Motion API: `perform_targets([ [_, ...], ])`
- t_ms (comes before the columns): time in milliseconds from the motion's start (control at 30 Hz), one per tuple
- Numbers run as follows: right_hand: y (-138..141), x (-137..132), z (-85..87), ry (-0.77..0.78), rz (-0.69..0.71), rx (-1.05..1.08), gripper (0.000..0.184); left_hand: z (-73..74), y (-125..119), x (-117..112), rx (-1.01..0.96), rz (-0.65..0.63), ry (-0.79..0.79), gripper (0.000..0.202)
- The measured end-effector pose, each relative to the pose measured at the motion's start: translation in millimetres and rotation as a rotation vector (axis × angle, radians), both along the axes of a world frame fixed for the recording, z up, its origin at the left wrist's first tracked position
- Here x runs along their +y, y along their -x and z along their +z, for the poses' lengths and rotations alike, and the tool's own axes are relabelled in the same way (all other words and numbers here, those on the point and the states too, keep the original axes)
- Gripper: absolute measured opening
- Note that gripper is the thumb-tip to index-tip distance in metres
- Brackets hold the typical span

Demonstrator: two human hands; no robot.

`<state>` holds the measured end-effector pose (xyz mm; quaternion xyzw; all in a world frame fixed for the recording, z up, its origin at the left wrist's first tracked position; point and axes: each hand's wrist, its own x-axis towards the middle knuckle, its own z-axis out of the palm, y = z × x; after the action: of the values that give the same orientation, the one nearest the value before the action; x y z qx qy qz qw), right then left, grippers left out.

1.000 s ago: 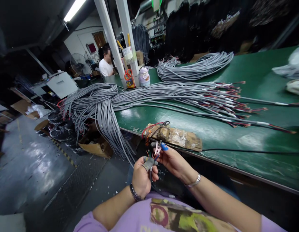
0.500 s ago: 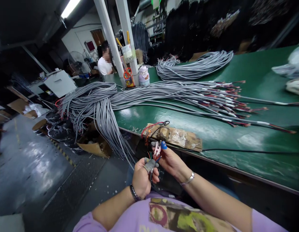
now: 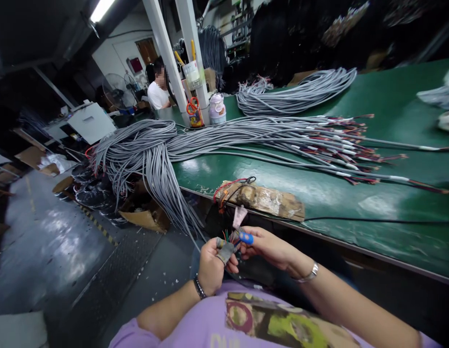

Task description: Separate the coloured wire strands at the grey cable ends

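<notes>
My left hand (image 3: 212, 263) is closed around the end of a grey cable (image 3: 224, 249), its thumb and forefinger wrapped in grey tape. Thin coloured wires (image 3: 227, 236) fan up out of that cable end. My right hand (image 3: 270, 247) is just to the right, fingers pinched on those wires, with a blue cap (image 3: 246, 237) on one fingertip and a pale strip sticking up above it. Both hands hover in front of my lap, below the edge of the green table (image 3: 319, 193).
A large bundle of grey cables (image 3: 195, 145) lies across the table and spills over its left end toward the floor. A taped brown block (image 3: 262, 197) with red and black wires sits at the table edge. A second coil (image 3: 293, 94), white posts and containers stand farther back; another person (image 3: 157, 92) sits beyond.
My right hand has dropped and turned, bringing the blue-capped fingertip down to the wire ends. My left hand has stayed closed on the cable. The view has shifted slightly.
</notes>
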<state>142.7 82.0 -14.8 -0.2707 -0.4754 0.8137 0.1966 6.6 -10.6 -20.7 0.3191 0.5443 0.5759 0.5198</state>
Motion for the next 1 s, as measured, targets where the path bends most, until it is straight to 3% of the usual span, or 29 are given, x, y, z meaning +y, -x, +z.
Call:
perform_targets([
  [133,-0.8,-2.9,4.5,-0.293,-0.010,-0.081,0.032,-4.3,1.7,-0.4,0.072,-0.154,0.072,0.026],
  [233,-1.2,-3.8,3.1,-0.410,0.027,-0.136,0.031,-2.5,2.6,1.3,0.081,-0.306,0.163,0.028],
  [333,-2.7,-5.2,-2.1,-0.375,-0.015,-0.126,0.033,2.2,2.9,2.6,0.062,-0.310,0.178,0.029],
  [533,-5.2,-9.8,-7.3,-0.103,-0.082,-0.016,0.038,11.1,0.1,3.6,-0.024,-0.115,0.125,0.027],
  [767,6.2,-15.9,6.7,-0.200,-0.107,-0.006,0.036,9.7,-3.0,2.3,-0.006,-0.112,0.103,0.029],
  [1000,11.8,-19.5,-0.6,-0.182,-0.157,0.000,0.035,7.3,0.0,-0.2,-0.006,-0.109,0.115,0.028],
])
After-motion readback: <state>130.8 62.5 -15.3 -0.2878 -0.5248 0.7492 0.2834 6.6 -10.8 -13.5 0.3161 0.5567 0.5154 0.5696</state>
